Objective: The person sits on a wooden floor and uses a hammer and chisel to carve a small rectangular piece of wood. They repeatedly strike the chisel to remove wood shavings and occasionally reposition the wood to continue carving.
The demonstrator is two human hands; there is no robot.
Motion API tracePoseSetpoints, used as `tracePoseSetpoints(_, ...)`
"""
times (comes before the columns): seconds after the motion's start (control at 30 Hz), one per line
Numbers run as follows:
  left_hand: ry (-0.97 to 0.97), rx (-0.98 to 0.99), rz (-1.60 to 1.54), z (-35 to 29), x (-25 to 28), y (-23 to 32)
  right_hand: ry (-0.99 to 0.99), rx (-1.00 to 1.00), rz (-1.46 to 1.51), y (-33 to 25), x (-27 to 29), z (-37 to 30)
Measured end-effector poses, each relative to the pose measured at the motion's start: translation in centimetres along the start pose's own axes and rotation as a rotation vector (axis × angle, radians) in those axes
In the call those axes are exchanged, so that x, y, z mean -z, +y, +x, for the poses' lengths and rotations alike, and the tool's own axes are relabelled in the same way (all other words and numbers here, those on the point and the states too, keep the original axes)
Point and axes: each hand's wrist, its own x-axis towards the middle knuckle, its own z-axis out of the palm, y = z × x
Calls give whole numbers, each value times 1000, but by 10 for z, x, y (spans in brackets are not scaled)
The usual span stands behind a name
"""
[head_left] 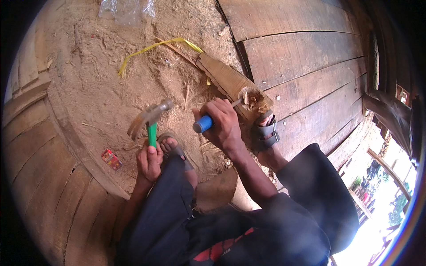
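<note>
- The dusty ground lies between planks on its left edge and planks on its right edge; a strip of ground with splinters separates hammer and board.
- The board lies near the right edge of the ground, its near end by a sandalled foot; it is brown, with a rough hollow holding pale shavings.
- The right hand is closed around the blue-handled chisel, blade toward the hollow; contact I cannot tell.
- The left hand is closed on the green-handled hammer, head raised.
- A small red packet lies near the left edge; its contents I cannot tell.
</note>
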Motion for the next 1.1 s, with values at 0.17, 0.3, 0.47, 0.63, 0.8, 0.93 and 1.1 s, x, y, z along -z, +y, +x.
tracePoseSetpoints(0.17, 78, 11, -93, 6, -1, 10, 58, -26, -25, -3, -6, 10)
tracePoseSetpoints(0.3, 71, 5, -155, 5, 1, 11, 128, -44, -23, 1, -7, 20)
tracePoseSetpoints(0.47, 147, -115, -219, 4, -6, 49, 107, -111, -37, 6, -11, 29)
tracePoseSetpoints(0.63, 21, -197, -193, -3, -21, 36, 115, -98, -35, 14, -25, 31)
tracePoseSetpoints(0.8, 44, -52, -260, 2, -31, 54, 112, -109, -96, 25, -30, 28)
tracePoseSetpoints(0.93, 79, 47, -387, 2, -36, 45, 156, -107, -88, 26, -33, 31)
tracePoseSetpoints(1.1, 56, 62, -343, 5, -35, 55, 172, -163, -168, 28, -29, 29)
